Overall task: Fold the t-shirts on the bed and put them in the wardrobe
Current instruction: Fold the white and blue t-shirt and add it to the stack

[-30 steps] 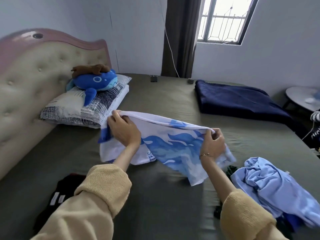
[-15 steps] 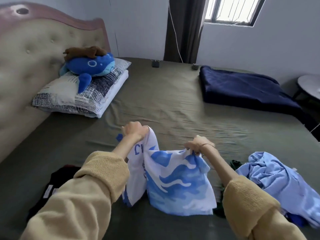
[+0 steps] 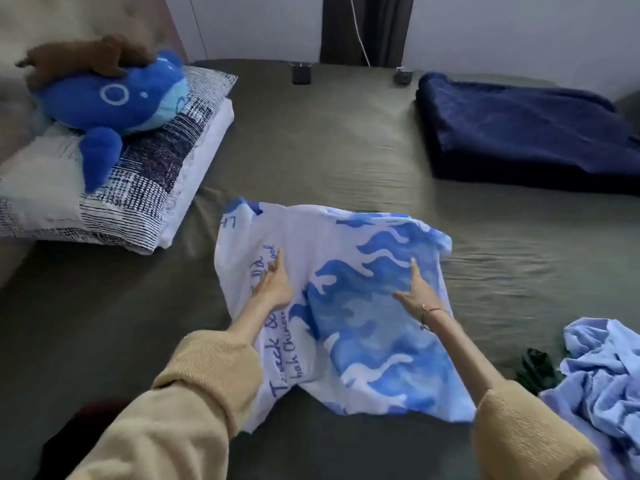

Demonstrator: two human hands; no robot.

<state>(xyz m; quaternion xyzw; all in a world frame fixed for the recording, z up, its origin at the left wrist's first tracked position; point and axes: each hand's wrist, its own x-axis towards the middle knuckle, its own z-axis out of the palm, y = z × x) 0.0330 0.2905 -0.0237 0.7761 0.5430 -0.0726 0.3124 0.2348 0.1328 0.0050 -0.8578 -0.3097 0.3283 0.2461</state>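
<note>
Both my hands lie flat and spread, fingers straight, pressing nothing tighter than the cloth beneath them: my left hand [image 3: 275,287] rests on the white, lettered side of the blue-and-white t-shirt [image 3: 346,306], my right hand [image 3: 417,294] on its blue wave print. The shirt is spread on the olive bed [image 3: 311,150] just ahead of me, rumpled at its far edge. To smooth it well, I judge I should sweep both palms outward from the middle, flatten that far edge, then bring the sides in evenly before folding. Near my right sleeve lies one crumpled light blue garment [image 3: 602,382], with one dark green piece [image 3: 535,370] just beside it; something dark sits at my left elbow, too hidden to name. Farther off I count one patterned pillow [image 3: 138,174], one blue plush toy [image 3: 110,102] with one brown toy [image 3: 86,55] on it, and one folded navy blanket [image 3: 526,133]. No wardrobe shows.
</note>
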